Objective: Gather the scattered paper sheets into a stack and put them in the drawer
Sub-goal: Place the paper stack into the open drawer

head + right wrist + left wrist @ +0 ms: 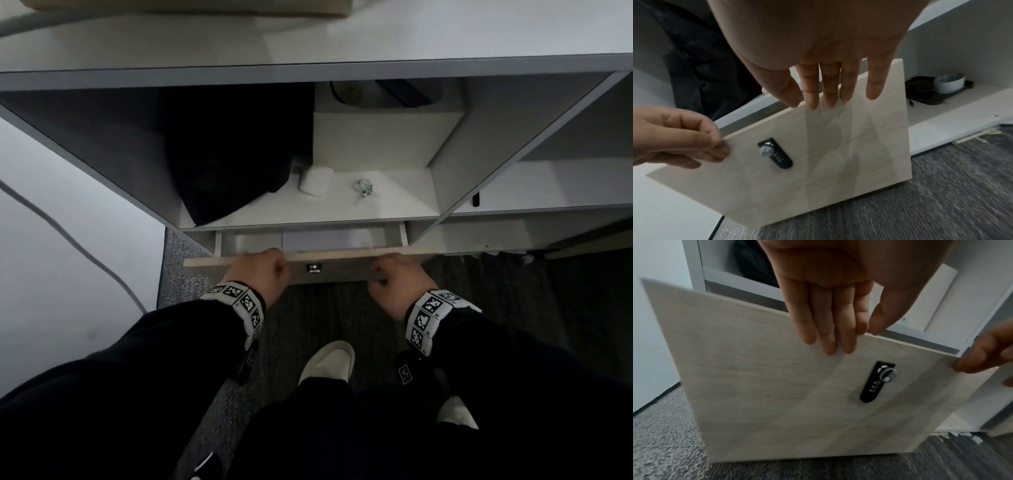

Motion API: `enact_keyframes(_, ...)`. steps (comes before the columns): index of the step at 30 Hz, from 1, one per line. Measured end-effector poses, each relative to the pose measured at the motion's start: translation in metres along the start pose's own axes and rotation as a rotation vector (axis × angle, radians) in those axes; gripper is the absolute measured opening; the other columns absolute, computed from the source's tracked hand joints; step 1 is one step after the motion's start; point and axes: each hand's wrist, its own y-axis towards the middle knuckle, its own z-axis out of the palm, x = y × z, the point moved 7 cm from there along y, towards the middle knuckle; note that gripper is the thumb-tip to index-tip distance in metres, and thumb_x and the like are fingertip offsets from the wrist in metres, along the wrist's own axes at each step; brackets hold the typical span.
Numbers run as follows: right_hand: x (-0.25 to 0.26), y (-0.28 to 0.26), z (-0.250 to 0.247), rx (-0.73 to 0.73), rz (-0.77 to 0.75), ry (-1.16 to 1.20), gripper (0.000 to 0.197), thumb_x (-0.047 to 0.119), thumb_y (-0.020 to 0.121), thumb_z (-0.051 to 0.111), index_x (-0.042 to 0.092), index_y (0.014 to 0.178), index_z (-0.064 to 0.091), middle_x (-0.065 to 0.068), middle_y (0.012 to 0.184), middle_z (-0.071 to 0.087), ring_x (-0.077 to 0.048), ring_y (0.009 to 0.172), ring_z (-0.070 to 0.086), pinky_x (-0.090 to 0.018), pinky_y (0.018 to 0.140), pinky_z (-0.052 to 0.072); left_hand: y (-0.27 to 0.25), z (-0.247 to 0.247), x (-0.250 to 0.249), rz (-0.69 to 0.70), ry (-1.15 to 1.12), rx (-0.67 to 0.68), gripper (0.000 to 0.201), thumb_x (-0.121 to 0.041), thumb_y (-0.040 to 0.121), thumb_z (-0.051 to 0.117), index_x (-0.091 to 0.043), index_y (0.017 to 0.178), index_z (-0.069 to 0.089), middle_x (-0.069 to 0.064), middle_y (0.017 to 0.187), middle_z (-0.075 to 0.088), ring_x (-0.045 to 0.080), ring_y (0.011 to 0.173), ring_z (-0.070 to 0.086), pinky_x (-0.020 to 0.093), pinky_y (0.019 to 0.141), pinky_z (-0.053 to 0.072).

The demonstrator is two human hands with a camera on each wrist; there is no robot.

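The pale wood drawer front with a black combination lock stands out a short way from the cabinet. White paper sheets lie inside the narrow gap behind it. My left hand presses its straight fingers against the front's upper left, with the thumb at the top edge. My right hand does the same on the upper right, its fingers flat on the panel. Neither hand holds any paper.
Above the drawer, a shelf carries a black bag, a white box, a small white object and a metal clip. A tape roll sits in the right compartment. A cable crosses the left; my shoe is on grey carpet.
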Motion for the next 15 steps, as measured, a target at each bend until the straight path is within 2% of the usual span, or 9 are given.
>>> enact_keyframes(3,0.002,0.016,-0.005,-0.006,0.015,-0.026,0.035,0.032,0.085,0.059,0.016,0.117,0.063,-0.007,0.136,0.050,-0.031,0.123,0.049,-0.031,0.104,0.041,0.010,0.003,0.000,0.050,-0.046,0.001,0.035,-0.024,0.094,0.056,-0.017,0.128,0.062,0.009,0.129,0.063,0.028,0.118,0.057,0.029,0.097,0.040)
enact_keyframes(5,0.005,0.025,-0.006,0.028,0.004,-0.065,0.039,0.035,0.085,0.058,0.017,0.119,0.062,-0.008,0.145,0.042,-0.034,0.127,0.046,-0.032,0.106,0.039,0.015,0.003,-0.003,0.090,-0.068,-0.028,0.043,-0.018,0.091,0.059,-0.011,0.134,0.058,0.010,0.143,0.053,0.026,0.133,0.046,0.027,0.110,0.031)
enact_keyframes(7,0.008,0.030,-0.009,0.058,0.016,-0.089,0.038,0.036,0.085,0.058,0.019,0.119,0.063,-0.009,0.155,0.030,-0.035,0.130,0.043,-0.033,0.109,0.037,0.019,0.003,-0.007,0.102,-0.069,-0.050,0.048,-0.016,0.089,0.062,-0.008,0.135,0.057,0.011,0.149,0.046,0.026,0.141,0.037,0.027,0.115,0.024)
enact_keyframes(10,0.011,0.032,-0.015,0.040,0.020,-0.059,0.037,0.035,0.083,0.059,0.020,0.117,0.064,-0.010,0.150,0.037,-0.034,0.130,0.044,-0.032,0.107,0.039,0.023,0.008,-0.008,0.077,-0.025,-0.006,0.054,-0.022,0.089,0.061,-0.012,0.141,0.051,0.010,0.155,0.038,0.028,0.147,0.025,0.031,0.120,0.018)
enact_keyframes(13,0.010,0.022,-0.018,0.049,0.026,-0.013,0.032,0.034,0.085,0.059,0.023,0.115,0.065,-0.010,0.158,0.027,-0.026,0.141,0.035,-0.027,0.112,0.031,0.020,0.014,-0.009,0.040,-0.005,0.074,0.056,-0.029,0.091,0.059,-0.020,0.145,0.046,0.007,0.162,0.024,0.027,0.150,0.017,0.032,0.122,0.016)
enact_keyframes(15,0.005,0.013,-0.021,0.032,0.025,0.021,0.027,0.032,0.087,0.059,0.021,0.111,0.066,-0.009,0.152,0.037,-0.023,0.138,0.039,-0.024,0.107,0.031,0.017,0.008,-0.013,0.028,-0.050,0.059,0.051,-0.028,0.092,0.059,-0.021,0.142,0.050,0.005,0.162,0.024,0.024,0.149,0.020,0.028,0.120,0.017)
